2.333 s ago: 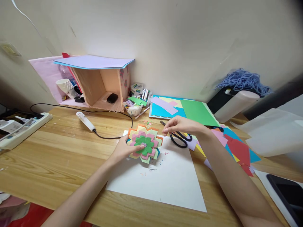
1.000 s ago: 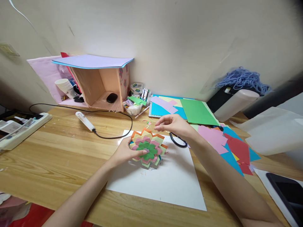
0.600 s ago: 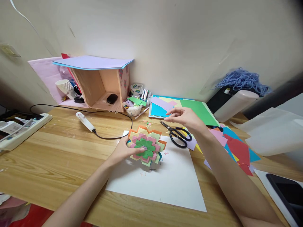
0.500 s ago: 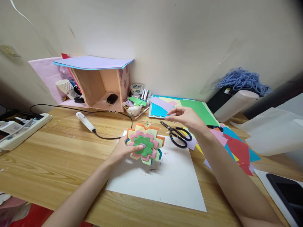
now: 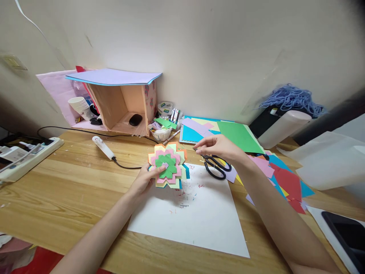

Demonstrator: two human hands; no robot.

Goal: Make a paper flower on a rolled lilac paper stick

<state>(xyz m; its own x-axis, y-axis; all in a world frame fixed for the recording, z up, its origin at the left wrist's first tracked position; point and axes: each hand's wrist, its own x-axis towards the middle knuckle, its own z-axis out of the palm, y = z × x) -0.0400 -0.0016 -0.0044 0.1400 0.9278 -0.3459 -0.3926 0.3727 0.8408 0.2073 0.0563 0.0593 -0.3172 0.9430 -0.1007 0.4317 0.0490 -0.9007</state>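
Plain wall (image 5: 199, 57) in bkgd, wood desk (image 5: 71, 190) below; landmark = white sheet (image 5: 199, 232), w/ small colour marks. Craft box (image 5: 122, 106) beyond sheet, to its left; paper scraps (image 5: 288, 182) to its right. Paper flower (image 5: 171, 171) is held over sheet's far left part, pinched by L hand (image 5: 141, 182): thumb on its centre, other fingers mostly hidden behind. R hand (image 5: 218, 146) is past sheet's far right corner, by scissors (image 5: 206, 157); fingertips drawn close, can't tell if anything's between. Flower prob. v. light, stiffish, not slippery, but petal tips likely crease easily. Best grip = centre, where layers stack; avoid squeezing rim. Looks: stacked notched layers, lilac bit mid, then green, pink, pale yellow, w/ orange + blue peeking out at edges.
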